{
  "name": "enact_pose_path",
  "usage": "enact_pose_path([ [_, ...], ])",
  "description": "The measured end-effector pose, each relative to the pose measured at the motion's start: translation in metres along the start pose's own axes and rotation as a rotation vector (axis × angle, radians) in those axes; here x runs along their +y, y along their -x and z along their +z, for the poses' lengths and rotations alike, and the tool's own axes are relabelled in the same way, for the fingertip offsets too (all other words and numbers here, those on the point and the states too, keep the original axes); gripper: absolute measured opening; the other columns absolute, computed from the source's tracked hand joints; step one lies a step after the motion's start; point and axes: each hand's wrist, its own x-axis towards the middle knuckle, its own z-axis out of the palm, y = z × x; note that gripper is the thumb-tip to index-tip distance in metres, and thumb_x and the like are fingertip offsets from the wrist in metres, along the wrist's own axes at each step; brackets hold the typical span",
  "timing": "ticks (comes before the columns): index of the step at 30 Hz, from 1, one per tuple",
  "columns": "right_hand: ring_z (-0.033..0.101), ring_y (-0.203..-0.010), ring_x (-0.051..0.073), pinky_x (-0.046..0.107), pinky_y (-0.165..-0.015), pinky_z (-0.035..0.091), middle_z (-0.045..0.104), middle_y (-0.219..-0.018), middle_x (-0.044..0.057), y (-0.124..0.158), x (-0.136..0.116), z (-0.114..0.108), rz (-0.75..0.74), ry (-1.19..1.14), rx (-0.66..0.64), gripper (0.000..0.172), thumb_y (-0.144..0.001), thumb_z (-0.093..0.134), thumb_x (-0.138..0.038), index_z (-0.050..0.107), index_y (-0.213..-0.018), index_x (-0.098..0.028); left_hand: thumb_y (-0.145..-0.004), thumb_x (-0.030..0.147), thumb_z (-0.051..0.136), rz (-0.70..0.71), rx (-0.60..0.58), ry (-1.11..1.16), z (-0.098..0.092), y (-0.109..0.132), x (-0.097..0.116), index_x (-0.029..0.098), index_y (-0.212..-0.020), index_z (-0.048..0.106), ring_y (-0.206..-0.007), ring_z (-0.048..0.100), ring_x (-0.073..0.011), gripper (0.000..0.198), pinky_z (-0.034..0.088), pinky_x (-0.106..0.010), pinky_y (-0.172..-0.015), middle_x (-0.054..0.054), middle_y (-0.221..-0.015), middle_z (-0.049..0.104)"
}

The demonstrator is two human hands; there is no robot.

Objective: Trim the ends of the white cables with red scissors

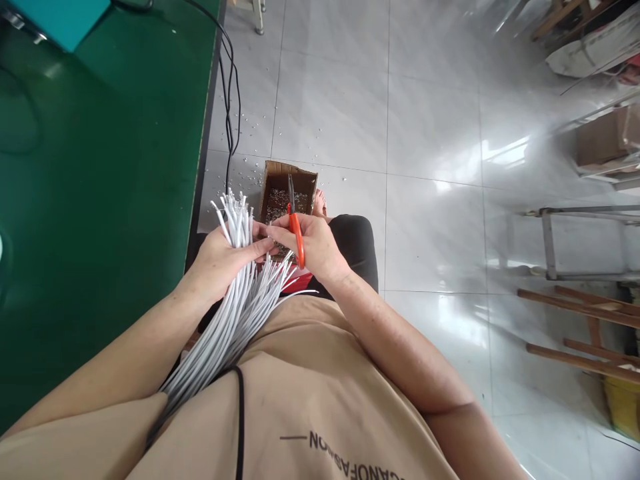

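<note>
My left hand (220, 259) is closed around a thick bundle of white cables (235, 300), whose cut ends stick up above the fist. The bundle runs down across my lap to my beige shirt. My right hand (313, 247) grips orange-handled scissors (295, 223) with the blades pointing up and away. Its fingertips touch the cables next to my left thumb. Both hands are held over my knee, just above a small cardboard box (287, 193) on the floor that holds small shiny cut pieces.
A green table (100, 187) fills the left side, with a teal box (60, 20) at its far corner. Black cords (230, 100) hang off its edge. Small scraps litter the grey tiled floor (400, 133). Wooden and metal frames (575, 267) stand at the right.
</note>
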Motion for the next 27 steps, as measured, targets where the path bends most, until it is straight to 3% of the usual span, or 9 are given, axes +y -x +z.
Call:
enact_pose_path([
  [5,0.041,-0.051,0.006,0.021,-0.051,0.035,0.050,-0.055,-0.005,0.001,-0.003,-0.001,0.005,0.035,0.077,0.028,-0.073,0.068,-0.044,0.063,-0.068,-0.016,-0.063,0.028,0.082,-0.010,0.041,-0.038,-0.001,0.000,-0.001,0.018,-0.097,0.068,-0.067,0.062,-0.0128,0.038,0.049,-0.026,-0.066,0.000,-0.076,0.068],
  [10,0.038,-0.050,0.006,0.022,-0.051,0.035,0.046,-0.052,-0.004,0.001,-0.011,-0.003,0.076,-0.038,0.049,0.040,-0.077,0.063,-0.046,0.049,-0.053,-0.017,-0.060,0.025,0.083,-0.018,0.070,0.003,0.000,0.000,-0.002,0.016,-0.084,0.064,-0.071,0.064,-0.0145,0.032,0.048,-0.027,-0.068,0.000,-0.078,0.068],
  [12,0.041,-0.052,0.007,0.022,-0.053,0.036,0.049,-0.056,-0.003,0.002,-0.010,-0.005,0.062,-0.024,0.086,0.039,-0.078,0.060,-0.048,0.053,-0.057,-0.017,-0.061,0.027,0.082,-0.037,0.086,0.014,0.000,-0.001,-0.002,0.016,-0.082,0.062,-0.072,0.064,-0.0150,0.031,0.047,-0.027,-0.066,-0.001,-0.079,0.068],
  [16,0.047,-0.060,0.010,0.024,-0.059,0.038,0.056,-0.065,-0.001,0.006,0.001,-0.012,-0.009,0.285,0.153,0.032,-0.076,0.062,-0.049,0.060,-0.066,-0.018,-0.058,0.029,0.084,0.000,0.141,-0.037,-0.002,-0.001,-0.003,0.017,-0.080,0.060,-0.075,0.063,-0.0160,0.034,0.047,-0.030,-0.071,-0.001,-0.081,0.068],
  [20,0.042,-0.057,0.010,0.026,-0.055,0.032,0.054,-0.061,0.000,0.011,0.008,-0.013,-0.048,0.714,0.105,0.035,-0.077,0.060,-0.043,0.047,-0.056,-0.019,-0.059,0.031,0.083,0.044,0.159,-0.115,-0.005,-0.001,-0.006,0.017,-0.079,0.061,-0.077,0.061,-0.0164,0.033,0.047,-0.032,-0.077,0.000,-0.081,0.066],
  [27,0.040,-0.054,0.011,0.028,-0.057,0.029,0.055,-0.061,0.002,0.015,0.006,-0.006,-0.138,0.973,0.086,0.033,-0.081,0.053,-0.042,0.049,-0.058,-0.019,-0.059,0.030,0.082,0.103,0.181,-0.229,-0.007,-0.004,-0.009,0.018,-0.077,0.062,-0.075,0.060,-0.0159,0.030,0.047,-0.032,-0.076,0.001,-0.079,0.066],
])
